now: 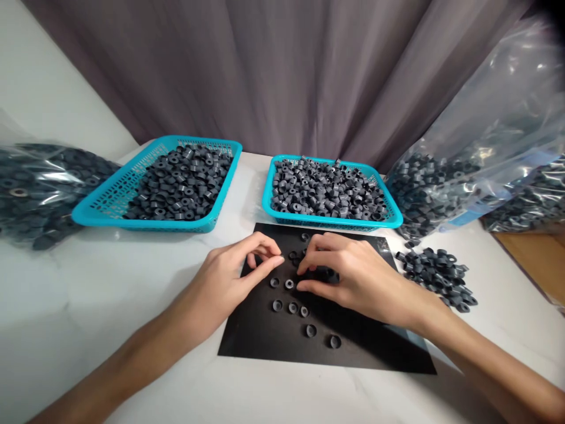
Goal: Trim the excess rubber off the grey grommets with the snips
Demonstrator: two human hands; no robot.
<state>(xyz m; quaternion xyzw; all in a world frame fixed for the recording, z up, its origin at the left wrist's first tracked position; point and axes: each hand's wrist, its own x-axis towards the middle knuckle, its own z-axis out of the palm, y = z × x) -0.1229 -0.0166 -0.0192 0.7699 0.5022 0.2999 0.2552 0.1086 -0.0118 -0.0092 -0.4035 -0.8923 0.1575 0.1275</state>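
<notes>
Our forearms (pixel 145 347) enter from eight and four o'clock. On our left hand (pixel 233 265), thumb and forefinger nearly meet; we cannot tell whether they pinch anything. Our right hand's (pixel 353 268) stand spread, a small ring (pixel 289 284) on the black mat (pixel 260 338) at their nine o'clock.

Both hands (pixel 346 268) and slim forearms (pixel 152 347) are bare.

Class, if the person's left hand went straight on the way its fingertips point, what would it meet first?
Probably the small dark-grey plastic-looking ring just beyond the left hand, on the flat black rectangular mat. Depth is unclear: if raised, it might pass over and meet the right hand first.
</notes>
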